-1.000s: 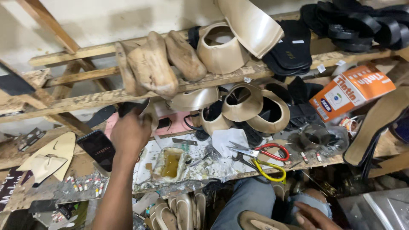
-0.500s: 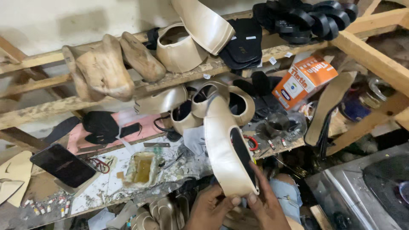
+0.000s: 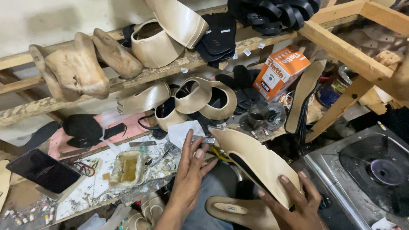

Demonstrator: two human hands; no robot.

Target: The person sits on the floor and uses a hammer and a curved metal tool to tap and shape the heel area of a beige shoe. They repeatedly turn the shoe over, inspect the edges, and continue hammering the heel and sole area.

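I see right hand (image 3: pixel 298 204) gripping beige upper (image 3: pixel 255 164) at its near end, long axis running up-left; left hand (image 3: pixel 191 170) released, fingers spread, just left of it.

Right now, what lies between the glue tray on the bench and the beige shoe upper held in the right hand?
In the head view, the open left hand lies between the glue tray and the beige shoe upper in the right hand.
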